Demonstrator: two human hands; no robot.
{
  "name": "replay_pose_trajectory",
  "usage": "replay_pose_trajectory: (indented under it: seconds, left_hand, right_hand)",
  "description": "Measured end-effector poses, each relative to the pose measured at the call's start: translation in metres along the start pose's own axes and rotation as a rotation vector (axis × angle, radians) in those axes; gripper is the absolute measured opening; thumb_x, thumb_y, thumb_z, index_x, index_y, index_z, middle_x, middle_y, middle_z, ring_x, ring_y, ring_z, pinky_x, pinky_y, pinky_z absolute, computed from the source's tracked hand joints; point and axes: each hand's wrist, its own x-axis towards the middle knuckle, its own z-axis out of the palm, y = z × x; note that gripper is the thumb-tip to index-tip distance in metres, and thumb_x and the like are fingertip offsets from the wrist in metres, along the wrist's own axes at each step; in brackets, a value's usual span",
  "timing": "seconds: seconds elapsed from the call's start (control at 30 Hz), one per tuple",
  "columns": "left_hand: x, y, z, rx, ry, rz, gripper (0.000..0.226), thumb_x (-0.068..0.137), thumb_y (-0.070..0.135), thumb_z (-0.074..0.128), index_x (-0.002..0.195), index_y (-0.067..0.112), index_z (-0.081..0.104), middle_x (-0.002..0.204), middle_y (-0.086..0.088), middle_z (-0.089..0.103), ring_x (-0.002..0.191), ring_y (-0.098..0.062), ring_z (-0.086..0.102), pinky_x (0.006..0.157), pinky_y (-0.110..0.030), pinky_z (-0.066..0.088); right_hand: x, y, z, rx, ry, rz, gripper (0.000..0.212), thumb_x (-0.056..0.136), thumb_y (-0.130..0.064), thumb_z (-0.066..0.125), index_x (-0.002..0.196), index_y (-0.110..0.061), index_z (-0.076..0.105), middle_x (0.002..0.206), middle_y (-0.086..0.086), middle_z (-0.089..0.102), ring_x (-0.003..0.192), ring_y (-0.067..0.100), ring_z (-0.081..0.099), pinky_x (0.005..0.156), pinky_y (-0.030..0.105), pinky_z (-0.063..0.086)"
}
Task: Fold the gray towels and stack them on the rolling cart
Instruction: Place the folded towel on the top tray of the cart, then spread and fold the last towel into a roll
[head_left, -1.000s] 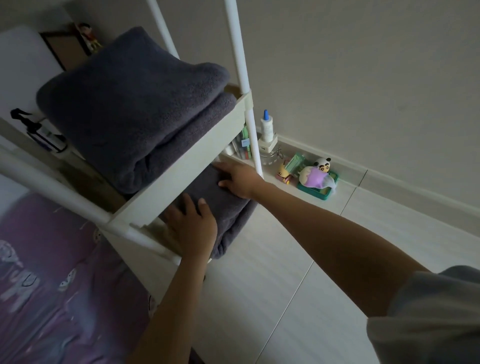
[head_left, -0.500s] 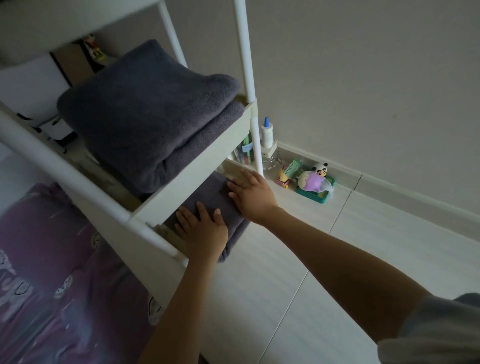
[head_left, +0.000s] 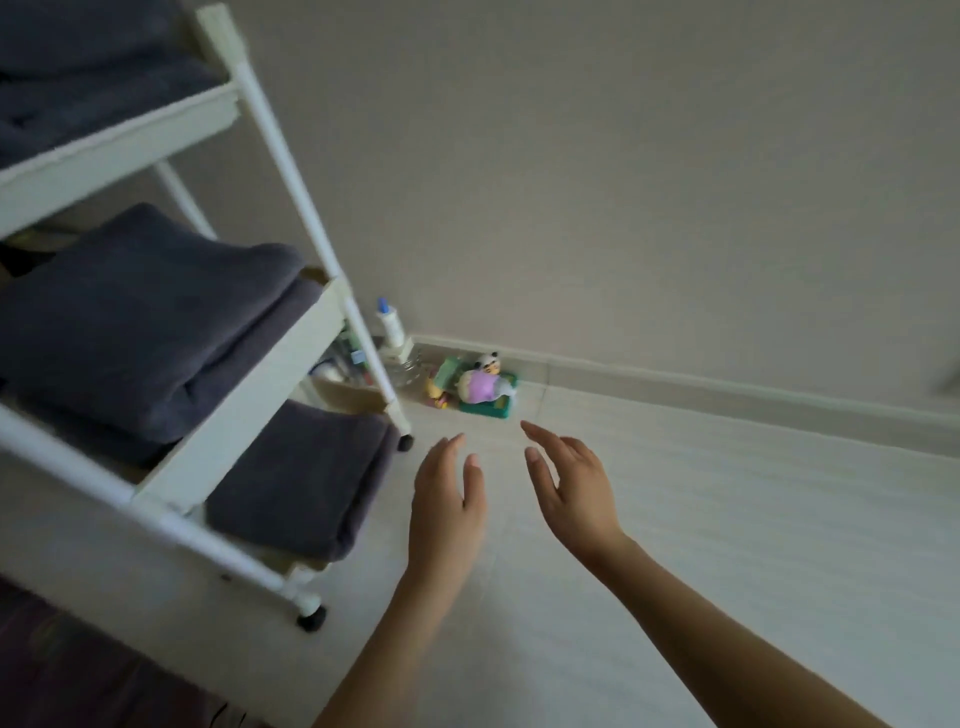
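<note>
A white rolling cart (head_left: 228, 441) with three shelves stands at the left. A folded gray towel (head_left: 301, 478) lies on the bottom shelf, its edge hanging past the rim. Two folded gray towels (head_left: 140, 327) are stacked on the middle shelf, and more gray towel (head_left: 88, 67) lies on the top shelf. My left hand (head_left: 447, 499) hovers over the floor just right of the bottom towel, fingers apart, holding nothing. My right hand (head_left: 571, 488) is beside it, also open and empty.
Small toys and a green box (head_left: 483, 389) sit by the baseboard behind the cart, next to a white bottle with a blue cap (head_left: 390, 325). Pale tiled floor (head_left: 701, 519) spreads to the right. Purple bedding (head_left: 62, 670) shows at the lower left.
Both hands have let go of the bottom-shelf towel and pulled back to the right, off the cart. The view has dropped and widened, showing all three shelves.
</note>
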Motion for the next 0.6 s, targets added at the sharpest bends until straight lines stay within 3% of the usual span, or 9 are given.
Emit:
replay_pose_trajectory:
  seconds: [0.2, 0.43, 0.6]
  left_hand:
    - [-0.036, 0.071, 0.078, -0.050, -0.215, 0.163, 0.035, 0.098, 0.024, 0.039, 0.131, 0.017, 0.049, 0.135, 0.005, 0.050, 0.127, -0.008, 0.043, 0.098, -0.012, 0.026]
    - [-0.101, 0.172, 0.197, -0.090, -0.530, 0.295, 0.029, 0.098, 0.026, 0.040, 0.122, 0.023, 0.055, 0.123, 0.001, 0.056, 0.106, -0.009, 0.056, 0.086, -0.019, 0.036]
    - [-0.158, 0.230, 0.278, -0.081, -0.732, 0.309, 0.027, 0.098, 0.031, 0.038, 0.117, 0.025, 0.057, 0.114, -0.002, 0.059, 0.107, -0.014, 0.057, 0.090, -0.026, 0.043]
  right_hand:
    - [-0.067, 0.057, -0.108, 0.048, 0.248, 0.266, 0.030, 0.098, -0.029, 0.044, 0.124, -0.025, 0.056, 0.106, -0.016, 0.063, 0.104, 0.007, 0.056, 0.087, 0.028, 0.045]
    - [-0.170, 0.135, -0.231, 0.014, 0.456, 0.499, 0.024, 0.096, -0.025, 0.047, 0.117, -0.029, 0.058, 0.095, -0.019, 0.061, 0.093, 0.003, 0.057, 0.075, 0.022, 0.044]
    - [-0.242, 0.186, -0.299, -0.010, 0.566, 0.638, 0.022, 0.095, -0.022, 0.050, 0.113, -0.031, 0.059, 0.095, -0.012, 0.065, 0.088, 0.003, 0.058, 0.073, 0.021, 0.044]
